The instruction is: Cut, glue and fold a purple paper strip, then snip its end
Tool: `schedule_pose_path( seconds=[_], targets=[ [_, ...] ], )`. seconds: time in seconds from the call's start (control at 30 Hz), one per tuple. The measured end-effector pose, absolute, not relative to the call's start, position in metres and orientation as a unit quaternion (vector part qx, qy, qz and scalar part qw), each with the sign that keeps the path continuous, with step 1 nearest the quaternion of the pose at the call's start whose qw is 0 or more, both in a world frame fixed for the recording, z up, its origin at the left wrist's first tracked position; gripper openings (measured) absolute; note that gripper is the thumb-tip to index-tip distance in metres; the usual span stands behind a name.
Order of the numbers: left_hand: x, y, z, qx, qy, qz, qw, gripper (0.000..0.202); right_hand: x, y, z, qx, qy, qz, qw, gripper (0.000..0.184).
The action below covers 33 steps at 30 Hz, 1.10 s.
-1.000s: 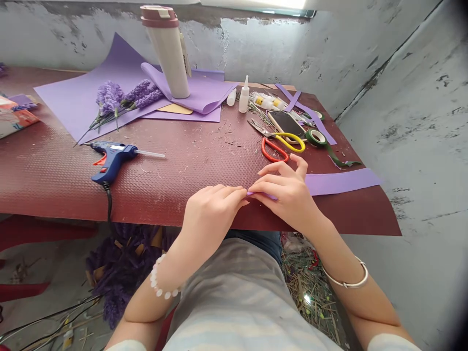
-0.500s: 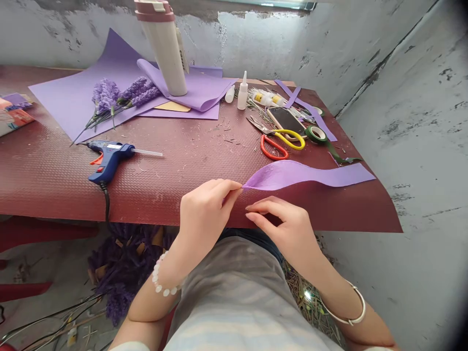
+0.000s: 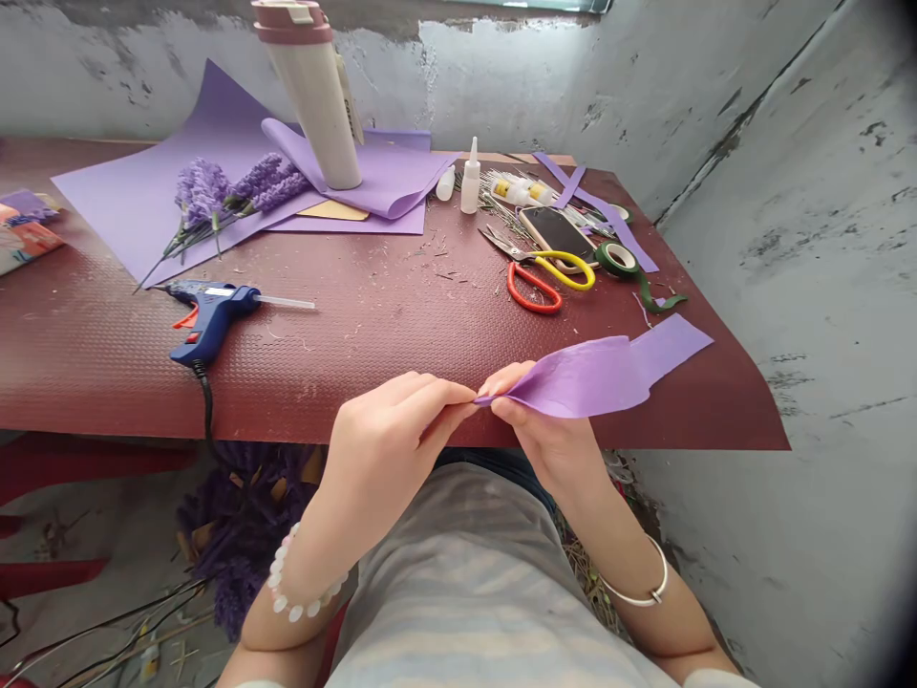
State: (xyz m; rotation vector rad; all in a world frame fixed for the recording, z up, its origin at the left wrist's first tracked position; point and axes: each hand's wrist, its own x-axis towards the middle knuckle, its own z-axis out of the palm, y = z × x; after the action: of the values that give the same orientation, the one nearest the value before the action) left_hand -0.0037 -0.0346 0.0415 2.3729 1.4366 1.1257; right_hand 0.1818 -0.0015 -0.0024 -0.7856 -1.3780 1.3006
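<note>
A long purple paper strip point(image 3: 591, 375) stretches to the right above the front part of the table, its near end gathered to a narrow point. My left hand point(image 3: 401, 425) pinches that point between thumb and forefinger. Just beside it, my right hand point(image 3: 555, 444) grips the strip, thumb on the near side and fingers partly hidden behind the paper. Beyond the strip lie scissors point(image 3: 534, 284) with one red and one yellow handle, and a roll of dark green tape point(image 3: 617, 258) with its loose end trailing.
A blue glue gun point(image 3: 215, 315) lies at left with its cord over the front edge. Behind it are artificial lavender sprigs point(image 3: 204, 191), large purple sheets point(image 3: 143, 182) and a tall tumbler point(image 3: 311, 105). A phone point(image 3: 555, 232) and small glue bottles point(image 3: 471, 182) sit at back right.
My right hand has moved up from below and taken hold of the strip beside my left hand. The strip's gathered end has come nearer to me, and its far end has shifted left.
</note>
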Motion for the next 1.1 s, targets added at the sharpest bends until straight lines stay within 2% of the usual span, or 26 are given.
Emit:
schedule_pose_path(
  seconds=[0.17, 0.3, 0.37, 0.7, 1.0, 1.1],
  targets=[
    [-0.006, -0.036, 0.045, 0.795, 0.471, 0.376, 0.070, 0.005, 0.184, 0.002, -0.009, -0.342, -0.575, 0.538, 0.514, 0.025],
    [-0.007, -0.034, 0.043, 0.805, 0.460, 0.369, 0.060, 0.002, 0.179, -0.004, -0.004, -0.315, -0.496, 0.589, 0.554, 0.017],
    [-0.006, -0.033, 0.041, 0.810, 0.450, 0.371, 0.058, 0.008, 0.175, -0.007, -0.002, -0.309, -0.470, 0.604, 0.565, 0.014],
    [-0.007, -0.032, 0.045, 0.820, 0.430, 0.377, 0.042, 0.011, 0.179, -0.004, -0.008, -0.311, -0.469, 0.583, 0.586, 0.020],
    [-0.012, -0.030, 0.045, 0.819, 0.442, 0.364, 0.032, 0.015, 0.181, -0.006, -0.007, -0.317, -0.458, 0.575, 0.599, 0.017],
    [-0.010, -0.030, 0.044, 0.807, 0.474, 0.348, 0.040, 0.008, 0.177, -0.007, -0.005, -0.323, -0.434, 0.581, 0.608, 0.018]
  ],
)
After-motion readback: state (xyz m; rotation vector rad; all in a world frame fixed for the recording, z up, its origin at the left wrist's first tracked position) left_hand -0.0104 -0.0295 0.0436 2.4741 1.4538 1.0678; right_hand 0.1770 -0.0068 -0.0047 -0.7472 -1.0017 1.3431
